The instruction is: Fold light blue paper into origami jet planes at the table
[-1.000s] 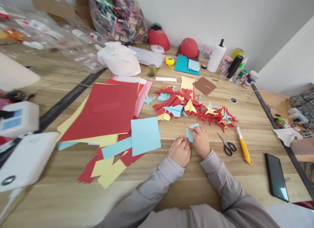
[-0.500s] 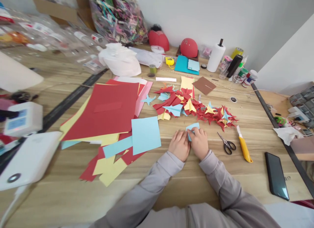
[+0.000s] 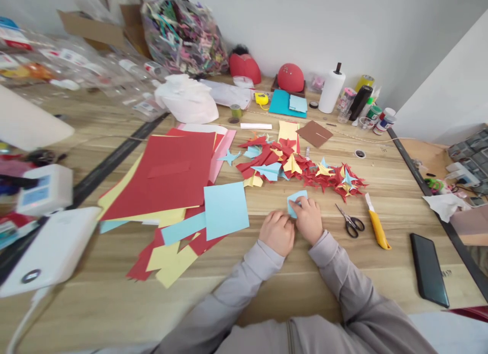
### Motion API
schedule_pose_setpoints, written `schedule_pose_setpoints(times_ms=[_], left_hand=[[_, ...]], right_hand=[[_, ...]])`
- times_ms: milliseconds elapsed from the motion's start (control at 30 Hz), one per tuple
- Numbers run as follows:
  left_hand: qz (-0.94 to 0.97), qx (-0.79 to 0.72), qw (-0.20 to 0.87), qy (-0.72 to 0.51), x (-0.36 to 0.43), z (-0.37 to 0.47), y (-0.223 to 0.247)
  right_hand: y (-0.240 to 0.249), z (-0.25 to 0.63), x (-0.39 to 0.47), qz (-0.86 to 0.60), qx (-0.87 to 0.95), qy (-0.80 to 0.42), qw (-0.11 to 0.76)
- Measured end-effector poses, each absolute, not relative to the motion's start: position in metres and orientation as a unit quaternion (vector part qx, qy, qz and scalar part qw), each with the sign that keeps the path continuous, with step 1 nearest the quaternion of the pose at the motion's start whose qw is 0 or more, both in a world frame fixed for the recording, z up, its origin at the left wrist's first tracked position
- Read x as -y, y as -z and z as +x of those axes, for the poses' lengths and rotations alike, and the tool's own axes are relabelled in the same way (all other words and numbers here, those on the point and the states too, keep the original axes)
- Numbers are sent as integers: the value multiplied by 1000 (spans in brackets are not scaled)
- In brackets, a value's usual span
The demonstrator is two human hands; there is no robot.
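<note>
A small piece of folded light blue paper (image 3: 297, 196) lies on the wooden table in front of me. My right hand (image 3: 309, 220) has closed fingers on it, with a fingertip pressed on its face, covering the lower right part. Beside it, my left hand (image 3: 277, 233) is closed, its curled fingertips by the paper's lower left edge; whether they grip the paper is hidden. A larger light blue square sheet (image 3: 226, 210) lies to the left. Beyond my hands spreads a pile of folded red, yellow and blue paper shapes (image 3: 292, 163).
Black-handled scissors (image 3: 351, 225), a yellow utility knife (image 3: 377, 227) and a black phone (image 3: 429, 270) lie to the right. Stacked red sheets (image 3: 163, 191) and paper scraps (image 3: 177, 266) are on the left. A white power bank (image 3: 57, 247) stands near the left edge.
My left hand has drawn slightly left, away from the blue paper, so more of the paper shows. My right hand stays on it. The whole view has shifted a little.
</note>
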State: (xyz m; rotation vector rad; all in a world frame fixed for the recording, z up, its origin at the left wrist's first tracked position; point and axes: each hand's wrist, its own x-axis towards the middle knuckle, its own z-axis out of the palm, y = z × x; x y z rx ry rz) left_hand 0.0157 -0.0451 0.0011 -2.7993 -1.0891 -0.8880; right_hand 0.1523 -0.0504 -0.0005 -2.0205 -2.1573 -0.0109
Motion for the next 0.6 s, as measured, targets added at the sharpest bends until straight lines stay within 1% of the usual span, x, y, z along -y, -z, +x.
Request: schedule_pose_setpoints(times_ms=[100,233,333,467,600], left_hand=[[-879,382,-23,284,21,18,0],[-882,373,-58,282,-4,24,15],[-887,360,-42,287,-8,22,22],[-882,353,-20,312,-5,18,22],[-876,352,-4,329,-5,19,19]], right_hand=[[2,156,48,-675,728,-1,120],[4,164,45,-648,745,-25,156],[6,175,48,-628,757,-27,177],[8,190,59,-664,722,52,187],[10,192,64,-674,705,63,213]])
